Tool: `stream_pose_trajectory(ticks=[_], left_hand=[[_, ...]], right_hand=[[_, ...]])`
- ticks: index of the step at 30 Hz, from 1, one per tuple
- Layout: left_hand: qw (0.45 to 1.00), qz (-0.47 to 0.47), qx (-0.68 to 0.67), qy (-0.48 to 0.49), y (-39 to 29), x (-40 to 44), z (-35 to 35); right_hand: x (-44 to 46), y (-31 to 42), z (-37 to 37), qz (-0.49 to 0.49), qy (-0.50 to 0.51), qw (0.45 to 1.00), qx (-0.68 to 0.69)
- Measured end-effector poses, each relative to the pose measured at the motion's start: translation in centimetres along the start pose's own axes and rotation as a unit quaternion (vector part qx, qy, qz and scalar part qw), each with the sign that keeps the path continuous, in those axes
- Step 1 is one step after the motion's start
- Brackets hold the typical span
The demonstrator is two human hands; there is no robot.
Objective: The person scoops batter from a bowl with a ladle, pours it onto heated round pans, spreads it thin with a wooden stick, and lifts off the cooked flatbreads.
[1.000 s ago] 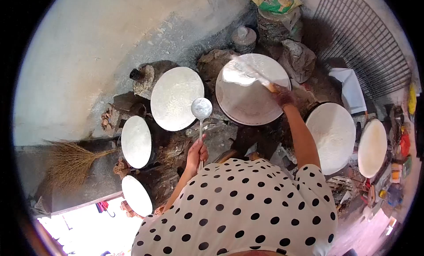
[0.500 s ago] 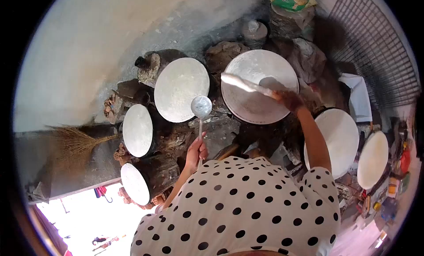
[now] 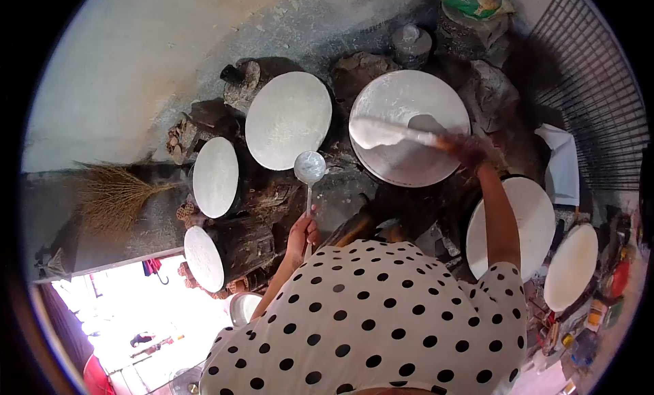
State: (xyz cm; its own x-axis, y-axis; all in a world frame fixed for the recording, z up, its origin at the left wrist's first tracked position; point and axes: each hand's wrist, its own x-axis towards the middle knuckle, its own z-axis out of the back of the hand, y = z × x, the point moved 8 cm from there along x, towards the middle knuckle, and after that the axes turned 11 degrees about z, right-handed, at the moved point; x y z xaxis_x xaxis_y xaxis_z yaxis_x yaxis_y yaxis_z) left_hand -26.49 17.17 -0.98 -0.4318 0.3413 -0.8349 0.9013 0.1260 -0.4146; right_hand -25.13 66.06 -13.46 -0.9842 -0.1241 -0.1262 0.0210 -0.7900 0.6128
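My left hand (image 3: pixel 302 235) is closed around the handle of a metal ladle (image 3: pixel 310 167). The ladle's round bowl points away from me and looks pale and smeared, close to the rim of a white round surface (image 3: pixel 289 121). In my right hand (image 3: pixel 469 153), slightly blurred, is a paddle-like stick (image 3: pixel 392 133) thickly coated in white. It stretches leftward over a wide round pot (image 3: pixel 402 88) whose inside is white. A darker round patch shows in the pot beside the stick. Whether the stick's tip touches the white contents, I cannot tell.
More white round surfaces stand around me, at left (image 3: pixel 216 177), lower left (image 3: pixel 204 259), right (image 3: pixel 530 221) and far right (image 3: pixel 571 267). A straw broom (image 3: pixel 122 201) lies at left. A wire grid (image 3: pixel 593 88) leans at right, near a white container (image 3: pixel 560 164).
The view has shifted a little, so most things sit differently in frame. Over the pot, the coated stick has swung to a flatter angle. The ladle stays in my left hand.
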Motion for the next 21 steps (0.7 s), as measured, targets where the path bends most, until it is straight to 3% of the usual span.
stream_pose_trajectory(ticks=[2, 4, 5, 6, 8, 9, 12, 14, 15, 16, 17, 19, 20, 21], left_hand=[[1.0, 0.002, 0.005, 0.006, 0.9, 0.4, 1.0], [1.0, 0.011, -0.008, -0.002, 1.5, -0.2, 1.1], [1.0, 0.016, -0.024, -0.004, 1.8, -0.5, 1.1], [0.999, 0.014, -0.028, -0.007, 1.9, -1.1, 0.9], [0.999, 0.005, -0.039, -0.017, 2.3, -2.5, 0.5], [0.999, 0.002, -0.044, -0.006, 2.6, -2.7, 0.8], [0.998, 0.018, -0.051, -0.028, 3.4, -2.4, 2.8], [0.998, 0.024, -0.049, -0.014, 3.4, -1.8, 3.3], [0.998, 0.035, -0.054, -0.002, 3.4, -1.8, 3.4], [0.998, 0.036, -0.052, 0.004, 3.1, -1.9, 3.4], [0.999, 0.03, -0.043, -0.002, 2.6, -2.1, 3.5], [0.999, 0.025, -0.043, 0.001, 2.2, -2.2, 4.1], [0.999, 0.024, -0.03, 0.011, 1.9, -2.2, 4.6], [0.999, 0.022, -0.016, 0.019, 1.7, -2.2, 5.0]], right_hand=[[0.1, -0.6, 2.9, -0.057, -0.172, 0.974, 0.138], [0.3, -1.1, 1.0, -0.078, -0.122, 0.984, 0.108], [0.1, -0.6, -0.4, 0.039, -0.1, 0.993, -0.056], [-0.2, 0.4, -1.8, 0.158, -0.075, 0.96, -0.22], [-1.8, -1.6, -1.5, 0.053, 0.01, 0.998, -0.011], [-2.8, -2.6, -1.4, 0.045, 0.027, 0.998, 0.023], [-3.8, 2.4, 1.8, -0.053, 0.072, 0.996, -0.016], [-1.8, 0.2, 0.8, -0.013, -0.091, 0.995, 0.041], [-3.5, 6.6, 4.5, -0.119, 0.003, 0.993, -0.015], [-5.2, 4.7, 2.7, -0.123, 0.0, 0.992, -0.019], [-6.6, 2.7, 0.4, 0.001, -0.019, 0.997, -0.076], [-10.6, 4.9, 1.0, 0.057, -0.052, 0.993, -0.084], [-13.4, 5.3, 1.7, -0.01, -0.073, 0.997, -0.034], [-14.4, 7.0, 0.8, -0.01, -0.07, 0.997, -0.043]])
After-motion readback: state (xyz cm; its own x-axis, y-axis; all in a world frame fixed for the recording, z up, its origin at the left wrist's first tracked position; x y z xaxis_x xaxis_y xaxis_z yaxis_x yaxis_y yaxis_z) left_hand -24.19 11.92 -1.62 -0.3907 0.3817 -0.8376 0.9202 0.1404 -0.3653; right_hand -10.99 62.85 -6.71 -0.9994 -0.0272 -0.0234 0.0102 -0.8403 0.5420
